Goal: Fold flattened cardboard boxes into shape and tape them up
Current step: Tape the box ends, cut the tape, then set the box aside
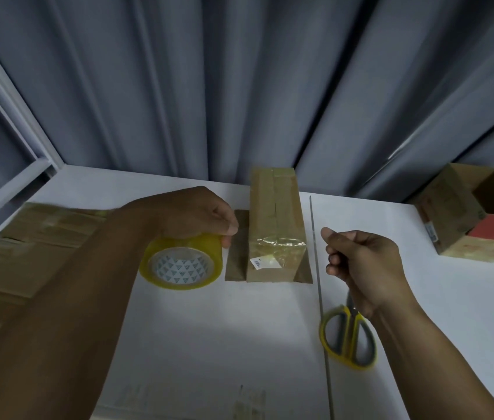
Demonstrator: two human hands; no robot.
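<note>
- Folded cardboard box (276, 225) near the middle of the white table (209, 328), long axis running straight away toward the grey curtain (239, 80), near end facing the camera
- Top seam of that box taped lengthwise, crinkled clear tape and a small white label across the near end, two small end flaps splayed flat on the table at either side of the near end
- Left hand (191, 213) just left of the box, gripping a roll of yellowish tape (182, 262) from above, thumb tip on the roll's upper right edge
- Roll standing on edge, open core with a triangle pattern facing the camera, just beside the box's left flap
- Right hand (361, 265) just right of the box, fingers curled in, thumb up; cannot tell whether anything is pinched inside
- Scissors (349, 338) with yellow and grey handles flat on the table, nearer than the box and to its right, blades hidden under the right wrist
- Flattened cardboard sheets (27, 237) stacked well to the left of the box
- Open cardboard cartons (458, 213) well to the right of the box, against the curtain
</note>
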